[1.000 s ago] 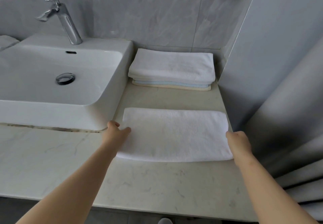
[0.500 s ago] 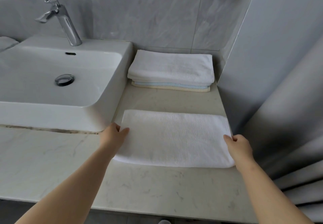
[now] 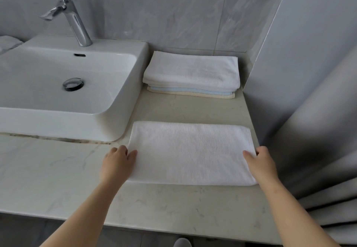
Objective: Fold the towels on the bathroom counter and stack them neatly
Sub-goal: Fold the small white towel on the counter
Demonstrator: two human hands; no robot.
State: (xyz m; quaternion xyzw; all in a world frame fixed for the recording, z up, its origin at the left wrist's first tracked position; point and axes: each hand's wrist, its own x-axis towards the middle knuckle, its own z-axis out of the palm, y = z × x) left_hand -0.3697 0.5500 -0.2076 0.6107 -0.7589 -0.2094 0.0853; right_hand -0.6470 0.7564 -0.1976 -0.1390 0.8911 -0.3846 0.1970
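A folded white towel (image 3: 190, 153) lies flat on the marble counter (image 3: 170, 206), right of the sink. My left hand (image 3: 118, 162) holds its left edge, thumb on top of the cloth. At the right edge, my right hand (image 3: 259, 162) grips the towel the same way. Behind it, against the wall, stands a stack of folded towels (image 3: 192, 74): white ones on top, a light blue one and a cream one at the bottom.
A white basin (image 3: 63, 94) with a chrome tap (image 3: 74, 20) fills the left of the counter. A grey wall and a grey curtain (image 3: 318, 131) close off the right side. The counter's front edge runs just below my forearms.
Both hands have slid a little toward me along the towel's side edges. The towel's near edge has come slightly closer to me. The stack has not moved.
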